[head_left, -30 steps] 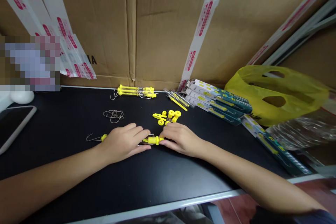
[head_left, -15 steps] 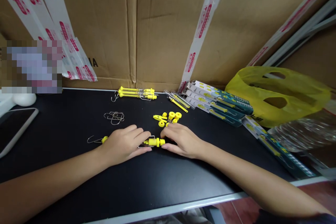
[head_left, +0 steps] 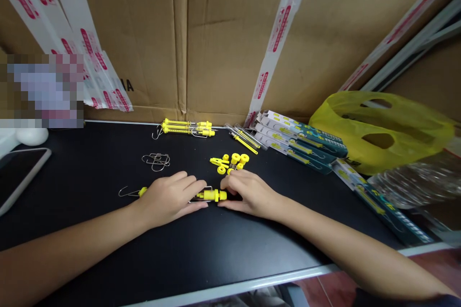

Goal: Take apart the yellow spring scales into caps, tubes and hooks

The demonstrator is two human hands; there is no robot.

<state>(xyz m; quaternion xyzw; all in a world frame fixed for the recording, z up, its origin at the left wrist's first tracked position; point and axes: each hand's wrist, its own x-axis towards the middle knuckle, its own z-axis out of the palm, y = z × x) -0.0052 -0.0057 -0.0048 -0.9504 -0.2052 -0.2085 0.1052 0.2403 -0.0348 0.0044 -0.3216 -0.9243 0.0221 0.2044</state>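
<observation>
A yellow tube-shaped spring scale [head_left: 209, 195] lies level just above or on the black tabletop. Its wire hook [head_left: 127, 192] sticks out at the left end. My left hand [head_left: 173, 196] is closed around the tube's middle and hides most of it. My right hand [head_left: 250, 193] has its thumb below and its fingers above the yellow end cap [head_left: 223, 195], in a pinch at the right end. Just beyond the right hand lie small yellow caps and rings [head_left: 235, 158], a yellow clip-like piece [head_left: 218, 162] and small springs [head_left: 233, 166].
Loose wire hooks [head_left: 157, 161] lie beyond my left hand. Several spring scales [head_left: 185, 127] and some yellow rods with springs [head_left: 245, 140] lie at the back. Printed boxes [head_left: 295, 141], a yellow bag [head_left: 382, 129] and a clear bottle [head_left: 414, 180] are at right; a phone [head_left: 21, 175] at left.
My right thumb has shifted slightly left along the underside of the end cap, and the right fingers have changed their hold. The left hand keeps its place on the tube.
</observation>
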